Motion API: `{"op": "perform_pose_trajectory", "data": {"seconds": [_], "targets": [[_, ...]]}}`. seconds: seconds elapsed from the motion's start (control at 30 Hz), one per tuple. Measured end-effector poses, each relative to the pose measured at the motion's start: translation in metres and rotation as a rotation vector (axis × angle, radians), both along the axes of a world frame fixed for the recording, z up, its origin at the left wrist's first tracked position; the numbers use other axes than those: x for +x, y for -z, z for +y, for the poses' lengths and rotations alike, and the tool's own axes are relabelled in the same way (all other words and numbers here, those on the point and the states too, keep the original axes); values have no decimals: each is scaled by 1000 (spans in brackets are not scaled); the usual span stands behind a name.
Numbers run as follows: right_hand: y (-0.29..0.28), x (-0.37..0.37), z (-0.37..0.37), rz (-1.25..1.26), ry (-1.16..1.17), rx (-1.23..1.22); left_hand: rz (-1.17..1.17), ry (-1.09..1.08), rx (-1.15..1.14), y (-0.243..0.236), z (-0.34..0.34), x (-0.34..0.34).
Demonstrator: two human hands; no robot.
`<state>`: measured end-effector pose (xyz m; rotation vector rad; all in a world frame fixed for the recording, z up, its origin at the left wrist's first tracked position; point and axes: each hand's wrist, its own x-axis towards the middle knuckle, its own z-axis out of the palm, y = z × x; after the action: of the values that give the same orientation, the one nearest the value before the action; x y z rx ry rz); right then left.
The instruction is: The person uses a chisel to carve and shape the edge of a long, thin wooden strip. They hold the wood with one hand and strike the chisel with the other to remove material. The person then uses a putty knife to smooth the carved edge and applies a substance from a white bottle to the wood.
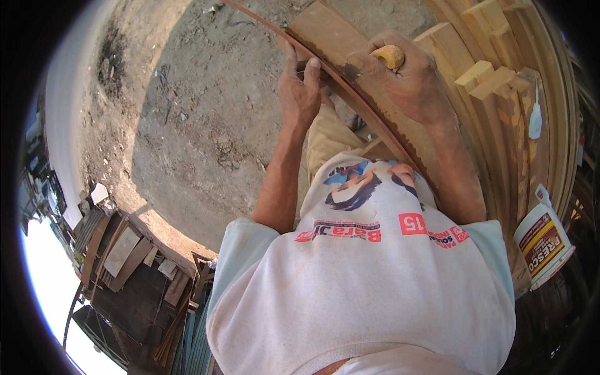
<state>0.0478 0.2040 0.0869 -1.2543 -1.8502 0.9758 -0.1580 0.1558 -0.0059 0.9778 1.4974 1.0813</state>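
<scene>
Nearest, the person's white shirt fills the lower frame, and both forearms reach up to a long, thin, curved wooden strip that lies across a brown plank. The left hand is closed narrow, pinching the strip to steady it, while the right hand holds a yellowish wooden handle, its dark tip on the strip. It seems a scraping or trimming step; the next stroke probably needs firm support along the curve, with stacked wood bars beyond.
</scene>
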Motion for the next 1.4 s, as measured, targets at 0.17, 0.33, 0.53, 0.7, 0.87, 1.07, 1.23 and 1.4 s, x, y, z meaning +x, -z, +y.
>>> {"op": "perform_pose_trajectory", "data": {"seconds": [0.17, 0.33, 0.53, 0.7, 0.87, 1.07, 1.23, 1.4], "targets": [[-10, -7, 0, -46, -77, 42, -23, -8, -14, -5, 1, 1], [-12, -14, 4, -133, -111, 0, -9, -18, 7, 2, -1, -1], [-8, -20, 11, -138, -78, -74, 271, -42, 118, -15, -12, 10], [-3, -18, 13, -109, -125, -16, 510, 70, 510, -15, -20, 34], [-23, -25, 17, -267, -193, -16, 508, 63, 700, 9, -9, 31], [-86, -49, 40, -191, -231, -128, 470, 143, 638, 12, -18, 34], [-48, -59, 33, -167, -287, -80, 560, 236, 550, 5, -26, 24], [-38, -66, 24, 15, -253, 116, 493, 208, 411, 6, -20, 23]]}}
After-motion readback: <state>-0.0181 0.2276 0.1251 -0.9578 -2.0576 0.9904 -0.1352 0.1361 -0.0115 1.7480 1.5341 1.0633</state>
